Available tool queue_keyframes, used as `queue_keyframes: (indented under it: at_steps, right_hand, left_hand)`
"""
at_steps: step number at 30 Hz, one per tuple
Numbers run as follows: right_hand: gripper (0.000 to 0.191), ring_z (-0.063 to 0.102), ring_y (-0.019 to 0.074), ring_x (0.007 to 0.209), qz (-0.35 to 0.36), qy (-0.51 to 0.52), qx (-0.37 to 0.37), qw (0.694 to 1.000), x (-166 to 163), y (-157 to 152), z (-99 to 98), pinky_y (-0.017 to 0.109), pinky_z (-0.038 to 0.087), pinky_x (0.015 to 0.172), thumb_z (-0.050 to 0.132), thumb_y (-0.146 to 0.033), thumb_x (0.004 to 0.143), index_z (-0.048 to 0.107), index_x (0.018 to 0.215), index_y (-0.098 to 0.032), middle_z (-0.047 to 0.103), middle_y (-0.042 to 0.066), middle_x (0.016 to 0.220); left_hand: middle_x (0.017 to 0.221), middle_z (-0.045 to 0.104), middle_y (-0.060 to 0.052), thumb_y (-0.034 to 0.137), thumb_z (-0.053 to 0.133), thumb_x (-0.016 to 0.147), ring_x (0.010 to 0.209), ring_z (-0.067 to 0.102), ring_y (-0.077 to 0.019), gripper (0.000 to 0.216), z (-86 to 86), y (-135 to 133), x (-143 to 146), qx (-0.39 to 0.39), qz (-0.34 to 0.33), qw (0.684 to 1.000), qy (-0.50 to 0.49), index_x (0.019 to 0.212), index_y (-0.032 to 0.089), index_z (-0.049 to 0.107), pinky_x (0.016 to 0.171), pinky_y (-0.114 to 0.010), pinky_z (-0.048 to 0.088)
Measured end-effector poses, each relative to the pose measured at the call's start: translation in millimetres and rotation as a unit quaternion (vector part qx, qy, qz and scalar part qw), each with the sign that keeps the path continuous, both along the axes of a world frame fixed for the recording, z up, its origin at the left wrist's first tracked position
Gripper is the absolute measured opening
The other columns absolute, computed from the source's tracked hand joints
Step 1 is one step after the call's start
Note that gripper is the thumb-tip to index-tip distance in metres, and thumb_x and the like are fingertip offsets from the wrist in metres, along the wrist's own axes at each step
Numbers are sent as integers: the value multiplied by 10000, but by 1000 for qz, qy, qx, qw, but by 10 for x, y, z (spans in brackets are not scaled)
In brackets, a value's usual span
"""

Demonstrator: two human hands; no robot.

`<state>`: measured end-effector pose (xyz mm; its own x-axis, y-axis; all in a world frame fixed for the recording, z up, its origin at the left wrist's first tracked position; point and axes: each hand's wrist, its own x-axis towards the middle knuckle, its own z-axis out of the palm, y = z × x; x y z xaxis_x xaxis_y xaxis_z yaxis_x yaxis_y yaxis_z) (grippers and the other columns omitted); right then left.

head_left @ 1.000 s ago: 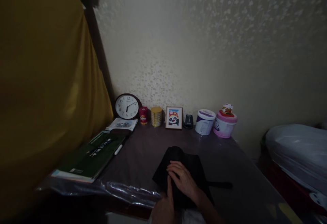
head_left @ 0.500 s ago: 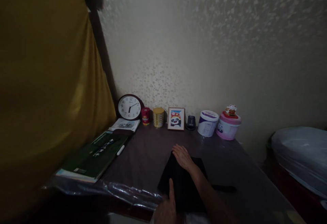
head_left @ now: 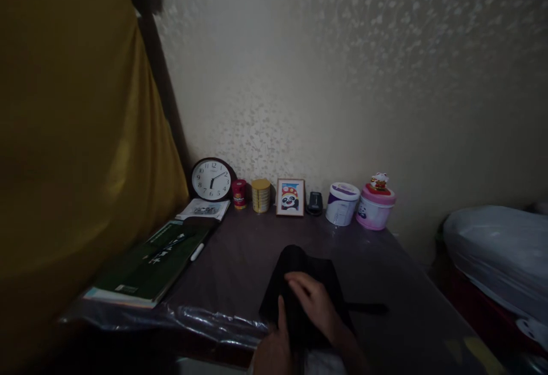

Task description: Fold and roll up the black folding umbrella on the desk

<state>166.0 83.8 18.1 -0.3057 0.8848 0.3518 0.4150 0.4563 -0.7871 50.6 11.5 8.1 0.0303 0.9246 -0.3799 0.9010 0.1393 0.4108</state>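
Observation:
A black folded cloth (head_left: 299,269) lies on the dark table (head_left: 240,261) near its front edge. My right hand (head_left: 314,301) rests flat on top of the cloth, fingers stretched toward the far left. My left hand (head_left: 276,346) sits at the cloth's near left edge, with its index finger pointing up along the fabric; the other fingers are cut off by the frame's bottom. A narrow black strap or handle (head_left: 368,308) sticks out to the right of the cloth.
Along the wall stand a clock (head_left: 211,179), a red tin (head_left: 238,193), a gold tin (head_left: 261,194), a panda picture (head_left: 290,197), a white tub (head_left: 342,204) and a pink tub (head_left: 375,207). Green books (head_left: 149,266) lie left, beside a yellow curtain (head_left: 72,135). A bagged bundle (head_left: 496,255) sits right.
My right hand has slid back from the cloth's far edge toward me and now lies over its middle. The left hand has stayed at the near edge.

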Motion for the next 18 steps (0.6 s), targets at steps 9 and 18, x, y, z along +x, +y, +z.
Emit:
queue_keyframes:
  at_steps: [9,18]
  right_hand:
    - [363,607,250,874,-305,5,-79,949,924,93,-244,361,460,783,445,-454,727,625,864,-171,667,110,919]
    - [375,629,240,838,-271,-7,-123,955,808,126,-284,329,471,730,452,-487,735,624,863,-180,684,87,877]
  left_hand:
    - [1150,540,-207,141,405,765,952,589,-250,785,-84,-37,13,37,4,999,-18,1364,96,-101,771,-332,413]
    - [1159,541,-209,108,402,762,968,580,-271,780,-5,-48,22,27,5,1000,-8,1358,80,-100,795,-358,411]
